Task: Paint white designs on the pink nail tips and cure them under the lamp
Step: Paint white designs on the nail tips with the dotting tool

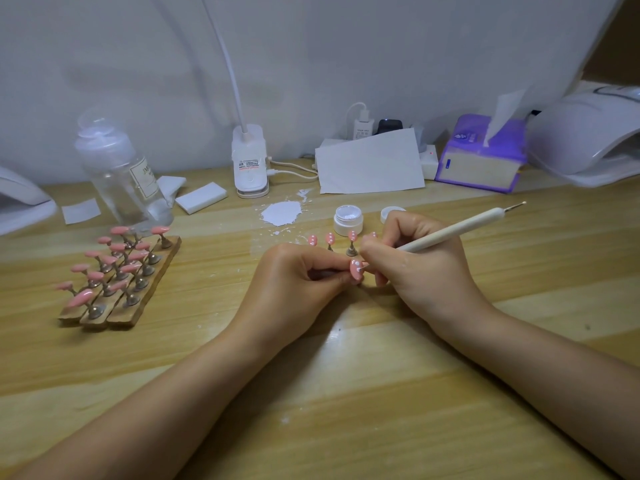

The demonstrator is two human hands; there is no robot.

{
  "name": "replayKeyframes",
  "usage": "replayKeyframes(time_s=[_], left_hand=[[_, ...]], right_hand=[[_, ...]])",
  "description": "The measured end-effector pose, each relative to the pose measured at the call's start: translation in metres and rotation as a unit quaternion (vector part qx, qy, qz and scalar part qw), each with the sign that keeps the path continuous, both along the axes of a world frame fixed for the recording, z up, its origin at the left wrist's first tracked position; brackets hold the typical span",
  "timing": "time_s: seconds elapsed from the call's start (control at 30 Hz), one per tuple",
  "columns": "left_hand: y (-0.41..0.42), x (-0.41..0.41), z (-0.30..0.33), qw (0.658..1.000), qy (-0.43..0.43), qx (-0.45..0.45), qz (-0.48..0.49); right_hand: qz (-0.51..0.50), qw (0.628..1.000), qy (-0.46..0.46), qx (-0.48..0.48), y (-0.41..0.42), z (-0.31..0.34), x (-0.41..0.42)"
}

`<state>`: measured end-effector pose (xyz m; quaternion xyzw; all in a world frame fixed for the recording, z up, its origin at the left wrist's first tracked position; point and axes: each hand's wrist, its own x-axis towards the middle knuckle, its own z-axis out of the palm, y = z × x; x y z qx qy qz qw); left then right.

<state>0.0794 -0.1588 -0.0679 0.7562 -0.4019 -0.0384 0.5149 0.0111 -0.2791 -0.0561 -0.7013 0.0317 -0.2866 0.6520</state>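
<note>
I am in the painting step, dotting white onto one pink nail tip (355,269). My left hand (298,271) pinches that tip, apparently by its stand, between thumb and fingertips, holding it just above the counter (346,393) in the middle of the view. My right hand (415,258) grips the white dotting tool (453,230) like a pen, fingers curled round its lower shaft, the working end down on the tip's face where white dots already show; the far metal end points up and right.

Just behind my hands stands a short row of tips on small stands (341,240), each already carrying white dots. Near them sits the open jar of white gel (348,219), its lid (390,213) just beside it. On the left, well apart, a wooden rack (138,299) holds many plain pink tips not yet painted. The curing lamp (585,133) sits at the far right edge.

I judge the work is early: a few tips are dotted, many remain. The next move probably calls for a light, steady touch to finish this design, then setting the tip upright in the row without smearing the wet gel before curing.
</note>
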Motion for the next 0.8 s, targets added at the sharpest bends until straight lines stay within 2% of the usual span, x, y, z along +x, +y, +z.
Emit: replayKeyframes(time_s=[0.8], left_hand=[[0.0001, -0.0005, 0.0004, 1.000, -0.004, 0.002, 0.000]], right_hand=[[0.004, 1.000, 0.002, 0.004, 0.0001, -0.0005, -0.0002]])
